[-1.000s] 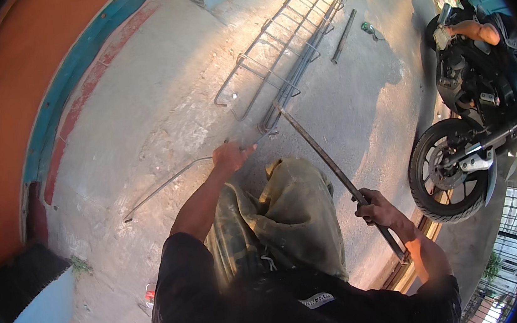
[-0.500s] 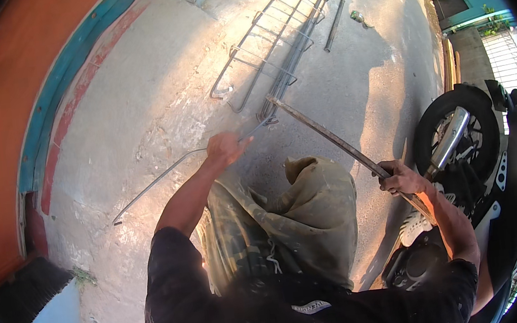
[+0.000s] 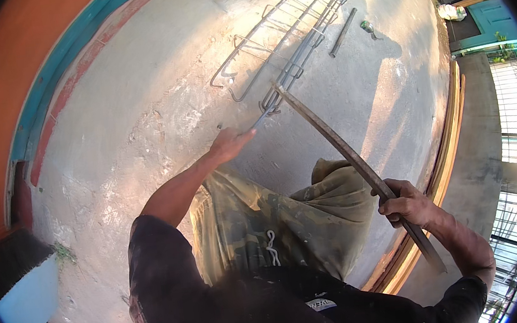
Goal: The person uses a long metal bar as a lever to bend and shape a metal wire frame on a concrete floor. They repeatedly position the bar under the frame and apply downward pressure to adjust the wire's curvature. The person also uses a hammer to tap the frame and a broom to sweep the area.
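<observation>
Ahead of me on the ground lies a long rebar cage (image 3: 285, 48), with cross ties between its lengthwise rods. My left hand (image 3: 230, 145) is closed on a thin steel rod (image 3: 260, 121) at the near end of the cage, its index finger stretched along the rod. My right hand (image 3: 406, 201) wraps around a long, dark metal bar (image 3: 340, 143). The bar slants up to the left, and its far tip overlaps the cage's near end; whether they touch I cannot tell. My legs, in camouflage trousers (image 3: 248, 216), are bent under my arms.
A short dark pipe (image 3: 343, 33) lies right of the cage, with a small green object (image 3: 367, 26) beside it. Long wooden planks (image 3: 450, 169) run along the right. An orange wall (image 3: 17, 79) with a teal base stands at the left.
A motorcycle that was at my right is out of view. The view has shifted, and the bar's lower end shows below my right hand. The rod's left part no longer shows.
</observation>
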Motion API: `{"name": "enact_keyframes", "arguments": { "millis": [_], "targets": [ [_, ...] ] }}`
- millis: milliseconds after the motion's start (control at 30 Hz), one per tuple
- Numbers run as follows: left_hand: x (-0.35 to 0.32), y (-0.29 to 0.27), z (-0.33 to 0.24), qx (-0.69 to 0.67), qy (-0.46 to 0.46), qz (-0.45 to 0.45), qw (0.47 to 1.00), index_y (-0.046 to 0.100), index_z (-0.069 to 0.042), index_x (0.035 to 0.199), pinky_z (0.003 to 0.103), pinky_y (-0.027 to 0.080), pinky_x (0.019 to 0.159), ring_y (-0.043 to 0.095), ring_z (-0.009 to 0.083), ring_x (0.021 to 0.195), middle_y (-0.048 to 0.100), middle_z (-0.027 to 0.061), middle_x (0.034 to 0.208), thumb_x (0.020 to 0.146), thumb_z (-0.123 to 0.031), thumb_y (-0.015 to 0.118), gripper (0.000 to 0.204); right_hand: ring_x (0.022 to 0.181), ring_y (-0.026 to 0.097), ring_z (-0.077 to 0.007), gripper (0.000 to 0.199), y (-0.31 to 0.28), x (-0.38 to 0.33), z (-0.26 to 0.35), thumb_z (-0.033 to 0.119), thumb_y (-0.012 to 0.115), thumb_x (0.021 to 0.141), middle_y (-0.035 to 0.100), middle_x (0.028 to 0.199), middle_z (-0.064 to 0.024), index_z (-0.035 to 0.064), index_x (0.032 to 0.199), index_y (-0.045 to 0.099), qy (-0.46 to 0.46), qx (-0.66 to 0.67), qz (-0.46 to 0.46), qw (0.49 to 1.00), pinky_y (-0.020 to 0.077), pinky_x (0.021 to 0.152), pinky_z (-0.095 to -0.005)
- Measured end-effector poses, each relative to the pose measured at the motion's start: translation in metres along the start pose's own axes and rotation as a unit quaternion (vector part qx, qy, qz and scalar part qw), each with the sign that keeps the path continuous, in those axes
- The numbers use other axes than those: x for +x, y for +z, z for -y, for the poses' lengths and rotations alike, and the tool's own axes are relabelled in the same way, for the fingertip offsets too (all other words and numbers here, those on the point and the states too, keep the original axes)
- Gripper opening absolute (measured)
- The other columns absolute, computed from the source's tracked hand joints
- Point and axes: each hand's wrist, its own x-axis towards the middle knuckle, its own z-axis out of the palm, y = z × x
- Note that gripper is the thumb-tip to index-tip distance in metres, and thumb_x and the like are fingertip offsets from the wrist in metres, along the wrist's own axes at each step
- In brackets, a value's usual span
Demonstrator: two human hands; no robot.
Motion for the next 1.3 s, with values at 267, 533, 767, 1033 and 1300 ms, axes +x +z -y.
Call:
{"name": "enact_keyframes", "arguments": {
  "millis": [267, 533, 767, 1033, 1300],
  "targets": [
    [-0.013, 0.030, 0.001, -0.024, 0.044, -0.119, 0.992, 0.071, -0.005, 0.111, 0.045, 0.048, 0.075, 0.065, 0.0349, 0.082, 0.069, 0.0212, 0.084, 0.087, -0.066, 0.054, 0.068, 0.053, 0.041, -0.0070, 0.057, 0.000, 0.012, -0.042, 0.011, 0.067, 0.082, 0.045, 0.068, 0.0022, -0.0022, 0.132, 0.045, -0.037, 0.045, 0.014, 0.998, 0.0320, 0.045, -0.0243],
    [-0.022, 0.044, -0.012, 0.028, -0.039, -0.045, 0.998, 0.073, -0.009, 0.104, 0.045, 0.049, 0.084, 0.065, 0.0367, 0.097, 0.070, 0.0191, 0.096, 0.088, -0.067, 0.049, 0.065, 0.054, 0.051, -0.0132, 0.100, -0.005, -0.045, -0.097, 0.018, 0.069, 0.074, 0.054, 0.091, -0.0100, 0.0132, 0.156, 0.013, -0.055, 0.192, 0.076, 0.977, 0.0389, 0.042, -0.0252],
    [-0.024, 0.044, -0.011, 0.117, -0.020, -0.033, 0.992, 0.074, -0.009, 0.103, 0.046, 0.049, 0.082, 0.066, 0.0371, 0.093, 0.069, 0.0200, 0.092, 0.088, -0.067, 0.049, 0.065, 0.056, 0.046, -0.0105, 0.090, -0.032, -0.033, -0.143, -0.001, 0.057, 0.077, 0.050, 0.075, -0.0031, 0.0116, 0.155, 0.015, -0.006, 0.090, 0.116, 0.989, 0.0418, 0.051, -0.0266],
    [-0.023, 0.051, -0.011, 0.025, -0.031, -0.057, 0.998, 0.075, -0.007, 0.097, 0.047, 0.049, 0.077, 0.066, 0.0369, 0.088, 0.068, 0.0208, 0.086, 0.085, -0.071, 0.051, 0.069, 0.046, 0.044, -0.0108, 0.084, -0.036, -0.057, -0.128, -0.001, 0.050, 0.078, 0.046, 0.064, -0.0016, 0.0089, 0.155, 0.017, -0.027, 0.091, 0.090, 0.991, 0.0400, 0.042, -0.0268],
    [-0.022, 0.049, -0.007, 0.030, -0.068, -0.079, 0.994, 0.076, -0.010, 0.095, 0.046, 0.050, 0.075, 0.067, 0.0351, 0.088, 0.068, 0.0199, 0.083, 0.082, -0.075, 0.051, 0.071, 0.045, 0.042, -0.0103, 0.084, 0.008, -0.050, -0.140, -0.003, 0.050, 0.079, 0.045, 0.064, -0.0015, 0.0149, 0.155, 0.019, -0.014, 0.208, 0.088, 0.974, 0.0360, 0.042, -0.0252]
  ]
}}
